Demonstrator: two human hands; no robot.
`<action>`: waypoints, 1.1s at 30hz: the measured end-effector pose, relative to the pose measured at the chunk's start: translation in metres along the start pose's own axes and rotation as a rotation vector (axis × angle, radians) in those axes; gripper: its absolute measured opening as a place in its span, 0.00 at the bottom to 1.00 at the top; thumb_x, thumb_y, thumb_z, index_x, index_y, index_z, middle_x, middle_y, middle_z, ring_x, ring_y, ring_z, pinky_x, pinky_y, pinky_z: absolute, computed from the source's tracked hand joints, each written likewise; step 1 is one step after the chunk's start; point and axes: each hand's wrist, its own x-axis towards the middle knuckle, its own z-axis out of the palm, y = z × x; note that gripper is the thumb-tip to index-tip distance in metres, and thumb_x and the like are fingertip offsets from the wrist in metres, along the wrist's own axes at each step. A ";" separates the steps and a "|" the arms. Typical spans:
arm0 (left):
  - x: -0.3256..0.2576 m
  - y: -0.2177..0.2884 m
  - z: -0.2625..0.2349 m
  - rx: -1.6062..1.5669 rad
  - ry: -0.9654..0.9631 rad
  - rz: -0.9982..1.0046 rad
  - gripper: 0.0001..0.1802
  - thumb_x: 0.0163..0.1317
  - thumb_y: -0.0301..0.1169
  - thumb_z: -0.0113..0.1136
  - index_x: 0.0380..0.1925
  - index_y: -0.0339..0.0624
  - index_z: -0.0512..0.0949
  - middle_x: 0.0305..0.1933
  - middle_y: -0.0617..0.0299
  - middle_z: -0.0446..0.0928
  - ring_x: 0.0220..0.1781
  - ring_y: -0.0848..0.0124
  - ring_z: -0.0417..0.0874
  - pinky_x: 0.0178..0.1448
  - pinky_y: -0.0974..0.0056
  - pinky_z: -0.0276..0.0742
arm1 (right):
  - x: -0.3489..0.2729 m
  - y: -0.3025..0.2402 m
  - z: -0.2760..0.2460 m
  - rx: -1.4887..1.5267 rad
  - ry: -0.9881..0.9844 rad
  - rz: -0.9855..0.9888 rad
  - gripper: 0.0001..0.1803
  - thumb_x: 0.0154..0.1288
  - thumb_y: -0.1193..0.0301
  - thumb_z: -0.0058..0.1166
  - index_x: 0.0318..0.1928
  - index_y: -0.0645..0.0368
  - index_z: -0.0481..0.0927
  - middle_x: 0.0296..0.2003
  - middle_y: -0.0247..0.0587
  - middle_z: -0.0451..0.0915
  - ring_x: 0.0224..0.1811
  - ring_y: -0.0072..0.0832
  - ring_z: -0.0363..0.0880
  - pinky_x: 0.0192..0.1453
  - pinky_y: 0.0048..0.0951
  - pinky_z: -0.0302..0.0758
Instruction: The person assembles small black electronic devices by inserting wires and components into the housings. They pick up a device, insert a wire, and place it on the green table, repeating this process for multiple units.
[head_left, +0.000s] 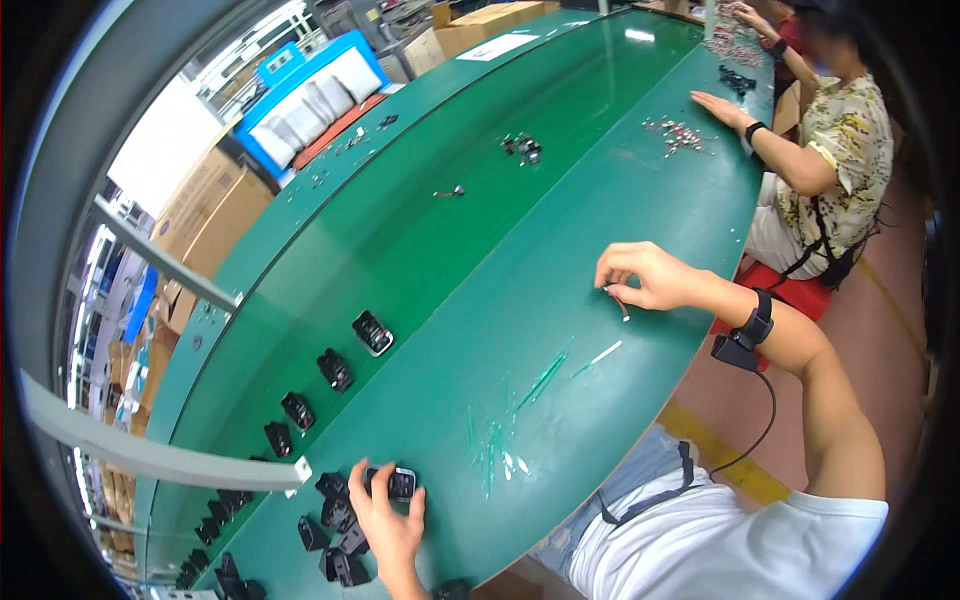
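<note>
My left hand (pixel 388 520) is at the lower middle of the green bench. Its fingers and thumb curl round a small black housing (pixel 403 485) with a shiny rim, beside a cluster of similar black parts (pixel 338 508). Farther right, just above the bench, my right hand (pixel 652 276) pinches a short wired part (pixel 622 303). Dark and reddish wires hang from it, ending in a small white connector. Its upper end is hidden by my fingertips. Thin clear-green strips (pixel 540 382) lie scattered on the bench between my hands.
A green conveyor belt (pixel 450 250) runs alongside the bench, carrying a row of black housings (pixel 336 369) and a small heap of parts (pixel 522 149). Grey frame bars (pixel 150 450) cross at left. On the right, a co-worker (pixel 840 150) sits near a pile of wired parts (pixel 680 136).
</note>
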 end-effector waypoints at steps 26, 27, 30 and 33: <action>0.048 0.067 0.058 -0.590 0.065 0.148 0.49 0.41 0.30 0.78 0.65 0.35 0.64 0.56 0.52 0.76 0.54 0.63 0.81 0.61 0.59 0.76 | 0.067 -0.116 0.137 0.642 -0.093 -0.314 0.06 0.60 0.75 0.69 0.38 0.59 0.87 0.45 0.38 0.83 0.45 0.25 0.82 0.47 0.27 0.79; 0.047 0.069 0.058 -0.595 0.065 0.150 0.51 0.42 0.30 0.78 0.68 0.35 0.62 0.56 0.51 0.77 0.53 0.65 0.81 0.58 0.61 0.76 | 0.066 -0.116 0.137 0.593 -0.068 -0.359 0.06 0.59 0.75 0.69 0.37 0.59 0.87 0.44 0.38 0.83 0.45 0.25 0.82 0.47 0.27 0.79; 0.044 0.077 0.056 -0.777 0.092 0.064 0.50 0.43 0.31 0.78 0.67 0.35 0.64 0.55 0.51 0.79 0.53 0.65 0.82 0.53 0.63 0.76 | 0.063 -0.118 0.139 0.423 0.041 -0.431 0.05 0.59 0.75 0.69 0.35 0.60 0.85 0.41 0.37 0.83 0.45 0.25 0.82 0.48 0.29 0.79; 0.044 0.069 0.063 -0.714 0.082 0.099 0.49 0.43 0.31 0.79 0.66 0.34 0.65 0.55 0.50 0.80 0.53 0.65 0.83 0.52 0.63 0.76 | 0.059 -0.119 0.145 0.582 0.051 -0.325 0.06 0.58 0.77 0.68 0.35 0.61 0.83 0.46 0.43 0.80 0.45 0.32 0.83 0.52 0.34 0.80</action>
